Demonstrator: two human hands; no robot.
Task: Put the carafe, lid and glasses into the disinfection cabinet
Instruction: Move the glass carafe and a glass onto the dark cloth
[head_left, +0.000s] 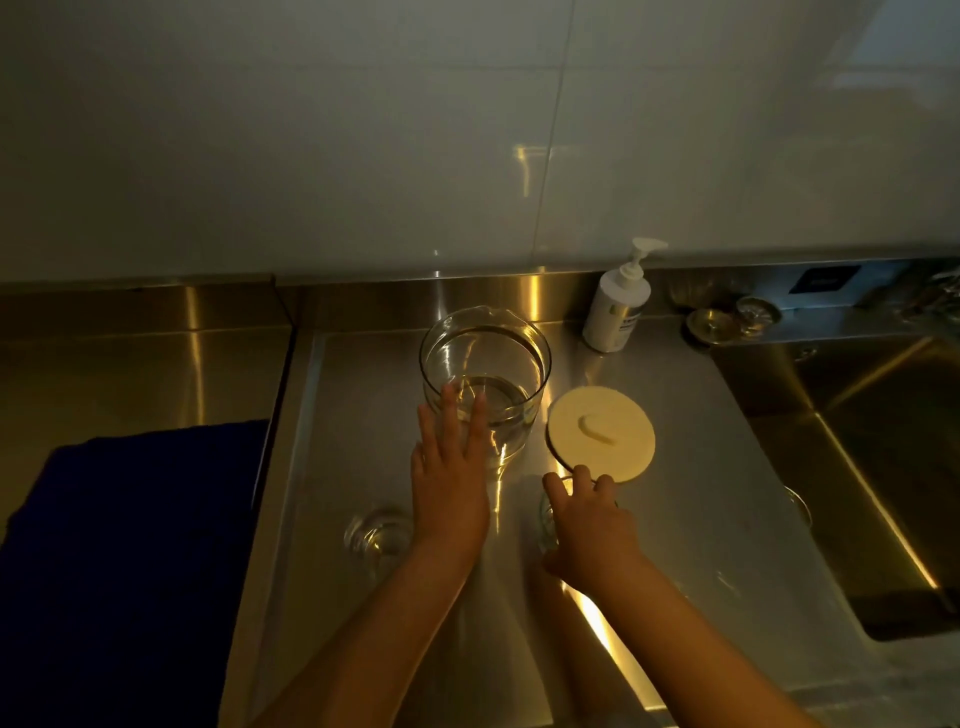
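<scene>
A clear glass carafe (485, 358) stands upright on the steel draining board (675, 519). My left hand (450, 483) lies flat against its near wall with straight fingers. A round cream lid (602, 431) lies flat to the carafe's right. My right hand (589, 525) curls its fingers over the rim of a small glass (545, 514) just in front of the lid. A second glass (376, 535) stands left of my left wrist. A third glass (800, 504) shows at the sink's edge.
A white pump bottle (615, 306) stands at the back wall. A steel sink (883, 467) drops away on the right, with small metal fittings (727, 317) behind it. A dark blue cloth (130, 561) lies on the counter at left.
</scene>
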